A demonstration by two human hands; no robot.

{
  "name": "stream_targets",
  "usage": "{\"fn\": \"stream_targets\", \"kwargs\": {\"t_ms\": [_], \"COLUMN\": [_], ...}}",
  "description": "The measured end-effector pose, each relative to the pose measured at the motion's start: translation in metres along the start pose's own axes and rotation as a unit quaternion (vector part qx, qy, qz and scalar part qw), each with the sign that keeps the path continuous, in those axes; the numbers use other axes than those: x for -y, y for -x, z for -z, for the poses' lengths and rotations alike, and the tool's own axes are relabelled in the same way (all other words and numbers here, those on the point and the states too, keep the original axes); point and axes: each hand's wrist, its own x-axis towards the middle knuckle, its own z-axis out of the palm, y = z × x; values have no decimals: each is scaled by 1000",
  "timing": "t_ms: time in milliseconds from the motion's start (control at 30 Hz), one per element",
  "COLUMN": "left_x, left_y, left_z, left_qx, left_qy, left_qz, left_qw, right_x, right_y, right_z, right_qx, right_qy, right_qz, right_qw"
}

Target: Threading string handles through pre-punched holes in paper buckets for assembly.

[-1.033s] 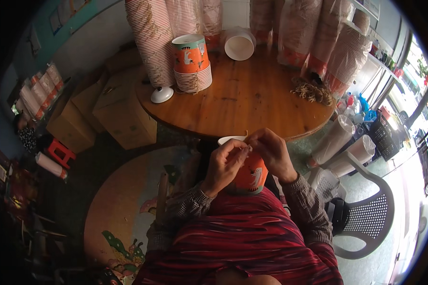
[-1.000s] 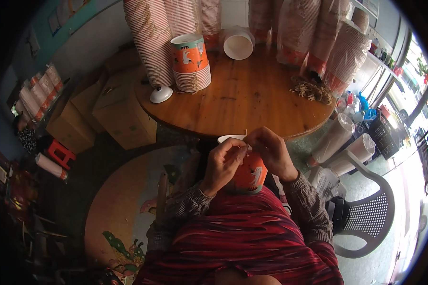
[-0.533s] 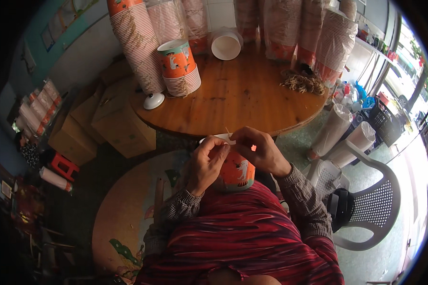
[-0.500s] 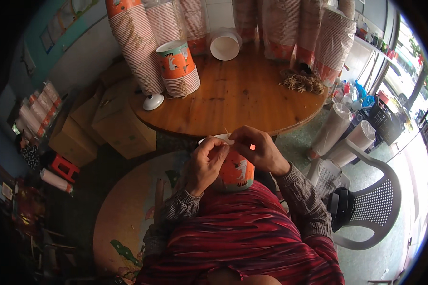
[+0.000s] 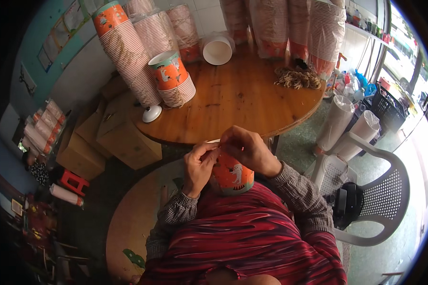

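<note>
An orange paper tub (image 5: 233, 176) with a white animal print sits against my lap, its rim mostly hidden by my hands. My left hand (image 5: 198, 167) is at the tub's upper left, thumb and fingers pinched together by the rim. Over the upper right side bends my right hand (image 5: 250, 149), its fingertips closed and meeting those of the left. Whatever lies between the fingertips is too small and covered to make out.
On the round wooden table (image 5: 233, 102) stand tall stacks of paper tubs (image 5: 128, 59), a shorter tub stack (image 5: 169, 78), a white lid (image 5: 151, 114) and a bundle of twine (image 5: 297, 78). A plastic chair (image 5: 383, 204) stands right, cardboard boxes (image 5: 128, 137) left.
My right hand has shifted slightly left, closer to the left fingertips. The thin pale strand that stuck up between the fingers no longer shows. The whole view has tilted a little.
</note>
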Motion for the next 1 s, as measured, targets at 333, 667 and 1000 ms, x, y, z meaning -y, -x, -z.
{"fn": "stream_targets", "kwargs": {"t_ms": [333, 667, 1000], "left_x": [-7, 3, -9], "left_y": [-7, -6, 1], "left_z": [-6, -11, -3], "left_qx": [-40, -10, 1], "left_qy": [-115, -83, -85], "left_qz": [-128, -109, -113], "left_qw": [984, 991, 990], "right_x": [-8, -47, -5], "right_y": [-8, -8, -2], "right_z": [12, 56, 38], "right_qx": [58, -68, 107], "right_qy": [-17, -619, 26], "right_qz": [-27, -189, 15], "right_qw": [998, 760, 994]}}
